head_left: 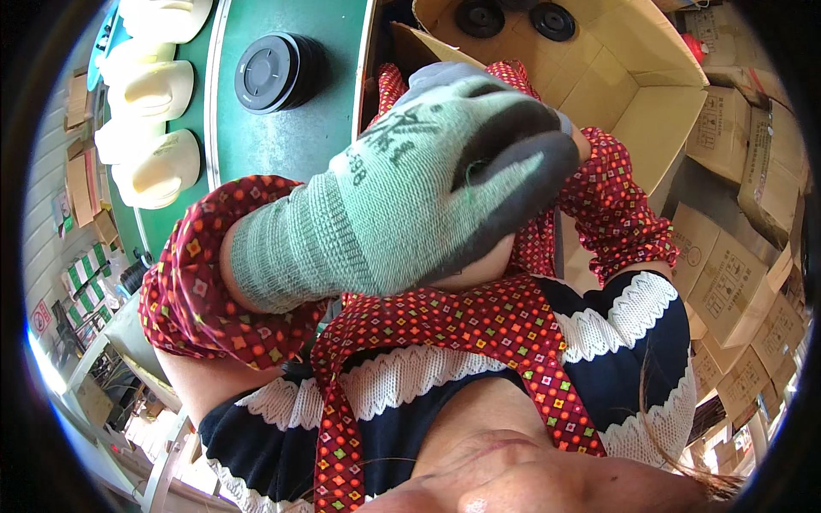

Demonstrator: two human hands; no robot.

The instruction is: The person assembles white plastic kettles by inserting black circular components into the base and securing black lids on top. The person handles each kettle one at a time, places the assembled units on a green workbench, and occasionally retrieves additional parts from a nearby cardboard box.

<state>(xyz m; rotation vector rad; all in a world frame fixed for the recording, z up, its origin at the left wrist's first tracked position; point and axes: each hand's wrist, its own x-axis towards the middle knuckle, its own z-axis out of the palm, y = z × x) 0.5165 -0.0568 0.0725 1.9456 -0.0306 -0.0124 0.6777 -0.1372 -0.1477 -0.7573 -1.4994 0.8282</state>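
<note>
My left hand (pixel 436 184), in a pale green knit glove with dark coated fingers, is raised in front of my chest. Its fingers and thumb are bent inward and closed; what lies between them is hidden. Behind it is my right hand (pixel 434 79), mostly covered, with only a bit of grey glove showing and its fingers out of sight. The two hands overlap, and the left is near the right wrist. Below the left palm shows a beige rounded surface (pixel 479 267) that I cannot make out. A stack of black round lids (pixel 272 73) stands on the green worktable (pixel 282 150).
Several cream moulded pieces (pixel 158 167) line the table's left side. At the upper right, an open cardboard box (pixel 637 115) holds two black discs (pixel 552 21). Closed cartons (pixel 727 274) are piled along the right. A red patterned apron (pixel 428 321) covers my front.
</note>
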